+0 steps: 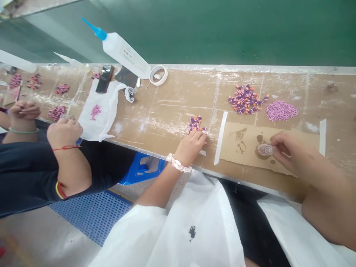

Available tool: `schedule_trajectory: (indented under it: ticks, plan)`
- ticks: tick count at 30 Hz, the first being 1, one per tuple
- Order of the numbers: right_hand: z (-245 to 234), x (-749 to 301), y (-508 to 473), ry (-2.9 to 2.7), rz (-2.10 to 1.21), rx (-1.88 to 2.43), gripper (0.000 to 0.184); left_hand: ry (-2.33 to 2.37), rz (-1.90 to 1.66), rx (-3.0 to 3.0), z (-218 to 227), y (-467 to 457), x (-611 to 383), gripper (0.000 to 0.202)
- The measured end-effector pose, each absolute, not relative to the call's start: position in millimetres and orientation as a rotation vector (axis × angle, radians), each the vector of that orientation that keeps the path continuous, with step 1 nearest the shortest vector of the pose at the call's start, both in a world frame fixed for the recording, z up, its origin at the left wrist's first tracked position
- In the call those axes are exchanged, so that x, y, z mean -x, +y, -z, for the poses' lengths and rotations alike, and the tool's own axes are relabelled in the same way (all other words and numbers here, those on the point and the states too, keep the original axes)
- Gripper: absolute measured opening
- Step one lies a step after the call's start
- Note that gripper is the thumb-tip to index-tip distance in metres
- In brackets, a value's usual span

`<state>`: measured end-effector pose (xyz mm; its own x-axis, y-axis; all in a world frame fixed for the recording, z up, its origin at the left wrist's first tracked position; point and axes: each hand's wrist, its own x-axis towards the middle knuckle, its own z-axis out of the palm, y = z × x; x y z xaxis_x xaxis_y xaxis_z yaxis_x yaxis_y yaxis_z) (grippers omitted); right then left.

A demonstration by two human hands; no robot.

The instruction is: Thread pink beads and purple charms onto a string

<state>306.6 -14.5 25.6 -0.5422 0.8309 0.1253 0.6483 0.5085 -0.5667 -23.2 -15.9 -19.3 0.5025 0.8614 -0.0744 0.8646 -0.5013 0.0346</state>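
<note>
My left hand point(191, 146) rests on the tape-covered workbench point(167, 111) with its fingers curled and pressed together against a small cluster of purple and orange pieces point(196, 124). My right hand point(286, 148) lies on a brown cardboard sheet point(241, 146), fingertips pinched on a small round pinkish disc point(265, 149). A larger heap of purple and orange pieces point(246, 99) and a heap of pink pellets point(281, 110) lie beyond the cardboard.
A glue bottle with a blue nozzle point(122, 50), a tape roll point(158, 75) and a black box point(105, 78) stand at the back. A co-worker's hands point(64, 131) work at the left beside a white plastic bag point(100, 111) and small pink heaps point(57, 112).
</note>
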Motion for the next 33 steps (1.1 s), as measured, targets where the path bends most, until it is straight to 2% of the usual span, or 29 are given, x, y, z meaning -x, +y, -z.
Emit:
schedule_trajectory:
  ticks: [8, 16, 24, 33]
  plan:
    - [-18.5, -307.7, -13.8, -2.357, -0.652, 1.239, 0.006, 1.429, 0.097, -2.784, 5.7, -4.7, 35.5, 0.027]
    - [-15.7, -307.4, -15.6, -2.333, -0.622, 1.243, 0.006, 1.336, 0.135, -2.813, 11.6, -3.0, 33.9, 0.024]
    - [-17.6, -305.5, -15.6, -2.359, -0.543, 1.21, 0.007, 1.282, 0.213, -2.803, 19.0, 4.6, 16.7, 0.032]
    - [-13.9, -307.9, -10.4, -2.235, -0.656, 1.292, 0.003, 1.33, 0.216, -2.603, 0.7, 17.1, 1.0, 0.032]
